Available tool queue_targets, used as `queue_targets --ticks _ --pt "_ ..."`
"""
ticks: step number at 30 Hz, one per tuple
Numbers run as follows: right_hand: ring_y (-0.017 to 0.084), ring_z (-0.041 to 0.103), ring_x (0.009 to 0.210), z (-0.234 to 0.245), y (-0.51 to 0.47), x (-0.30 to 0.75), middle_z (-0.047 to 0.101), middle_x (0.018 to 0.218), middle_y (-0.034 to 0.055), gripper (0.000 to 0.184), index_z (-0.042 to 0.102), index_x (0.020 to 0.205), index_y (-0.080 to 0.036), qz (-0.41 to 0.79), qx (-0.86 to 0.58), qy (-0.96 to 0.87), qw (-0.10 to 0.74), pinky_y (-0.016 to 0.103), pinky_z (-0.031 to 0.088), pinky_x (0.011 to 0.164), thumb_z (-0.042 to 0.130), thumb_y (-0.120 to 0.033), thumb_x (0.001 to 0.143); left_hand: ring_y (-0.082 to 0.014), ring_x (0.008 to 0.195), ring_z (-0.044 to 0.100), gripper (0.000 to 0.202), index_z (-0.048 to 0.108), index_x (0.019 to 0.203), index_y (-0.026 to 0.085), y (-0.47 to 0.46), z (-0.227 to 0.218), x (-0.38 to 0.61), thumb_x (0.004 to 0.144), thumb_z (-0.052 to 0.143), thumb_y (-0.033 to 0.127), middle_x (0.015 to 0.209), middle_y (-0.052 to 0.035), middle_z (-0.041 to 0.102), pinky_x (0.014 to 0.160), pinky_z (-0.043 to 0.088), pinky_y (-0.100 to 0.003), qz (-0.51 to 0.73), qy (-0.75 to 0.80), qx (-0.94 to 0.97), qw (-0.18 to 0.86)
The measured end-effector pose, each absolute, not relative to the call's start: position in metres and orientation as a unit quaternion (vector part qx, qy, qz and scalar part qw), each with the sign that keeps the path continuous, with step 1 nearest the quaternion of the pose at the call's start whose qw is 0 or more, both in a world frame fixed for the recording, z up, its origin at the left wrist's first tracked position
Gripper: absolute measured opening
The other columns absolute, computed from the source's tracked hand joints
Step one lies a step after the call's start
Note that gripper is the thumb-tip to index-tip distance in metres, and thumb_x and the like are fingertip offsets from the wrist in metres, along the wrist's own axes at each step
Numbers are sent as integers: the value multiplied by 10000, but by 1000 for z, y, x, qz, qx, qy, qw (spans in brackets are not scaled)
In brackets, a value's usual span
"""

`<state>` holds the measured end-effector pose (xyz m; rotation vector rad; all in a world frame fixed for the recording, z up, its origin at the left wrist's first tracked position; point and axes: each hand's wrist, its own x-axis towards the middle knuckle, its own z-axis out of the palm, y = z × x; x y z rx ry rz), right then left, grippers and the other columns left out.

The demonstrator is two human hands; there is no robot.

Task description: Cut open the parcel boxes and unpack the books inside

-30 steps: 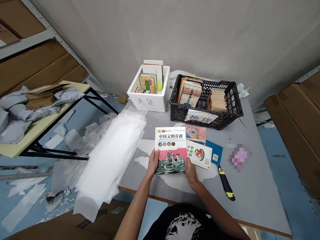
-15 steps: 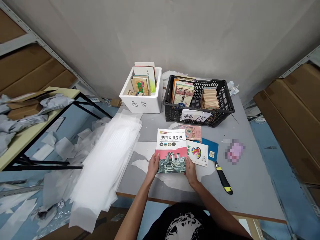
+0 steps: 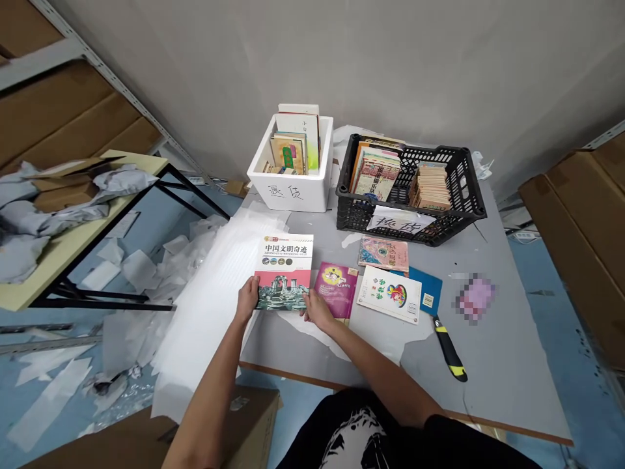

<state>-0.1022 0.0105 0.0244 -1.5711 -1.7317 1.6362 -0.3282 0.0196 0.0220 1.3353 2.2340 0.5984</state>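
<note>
Both my hands grip a book (image 3: 283, 270) with a white and pink cover and a photo of stone ruins. My left hand (image 3: 248, 298) is closed on its left edge, my right hand (image 3: 318, 310) on its lower right corner. The book is held over the right edge of a stack of white foam sheets (image 3: 205, 306). Just right of it lies a purple book (image 3: 336, 290), partly behind my right hand. Farther right are a white book (image 3: 389, 295), a pink book (image 3: 384, 254) and a blue book (image 3: 426, 291), overlapping one another.
A white foam box (image 3: 293, 194) and a black plastic crate (image 3: 410, 225), both with books, stand at the back of the grey table (image 3: 508, 384). A black and yellow cutter (image 3: 449, 350) and a pixelated pink item (image 3: 474, 298) lie right. A side table (image 3: 127, 195) holds grey packaging.
My hands have carried the ruins book leftward, from in front of the other books to the foam sheets. The purple book now shows. The camera view has shifted slightly.
</note>
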Motion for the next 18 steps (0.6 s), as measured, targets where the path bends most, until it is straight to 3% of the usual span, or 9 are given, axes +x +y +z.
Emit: queue_targets --ticks 3,5,8,11,14,18 --pt "142 615 540 14 5 -82 652 644 16 149 537 911 -183 535 -569 -611 127 245 483 542 399 -234 934 -232 727 583 313 506 760 212 19 3 -341 866 316 436 746 -75 635 673 448 -329 162 831 480 230" --pt "189 654 745 11 2 -47 692 857 90 222 552 1027 -173 491 -605 -612 137 317 514 689 352 -215 941 -291 834 588 282 547 865 181 16 -6 -341 845 386 411 838 -132 644 713 453 -387 132 842 478 215" --pt "267 553 1112 5 -2 25 605 1192 173 337 508 1222 -148 320 -659 -666 143 432 433 947 370 -229 925 -347 1058 523 368 539 1094 103 11 -9 -318 849 404 342 1115 -228 581 837 431 -466 118 828 535 122" --pt "332 387 1295 -11 -4 92 456 1380 227 554 441 1333 -89 126 -650 -747 59 478 321 1063 569 -258 821 -330 1084 513 393 528 1179 86 8 -2 -259 881 366 284 1174 -222 560 898 416 -476 142 769 617 83" --pt "353 315 1352 -30 -5 125 367 1458 230 683 397 1383 -78 85 -607 -790 -14 495 280 1093 634 -247 765 -289 1045 545 358 564 1136 130 6 3 -178 910 323 267 1105 -171 607 876 446 -438 224 729 619 189" --pt "335 382 1325 -31 4 122 445 1413 219 529 460 1344 -103 140 -618 -773 11 535 323 1050 450 -92 816 -265 1049 577 301 598 1044 163 4 -4 -93 897 365 286 1087 -137 641 940 424 -452 321 697 520 376"
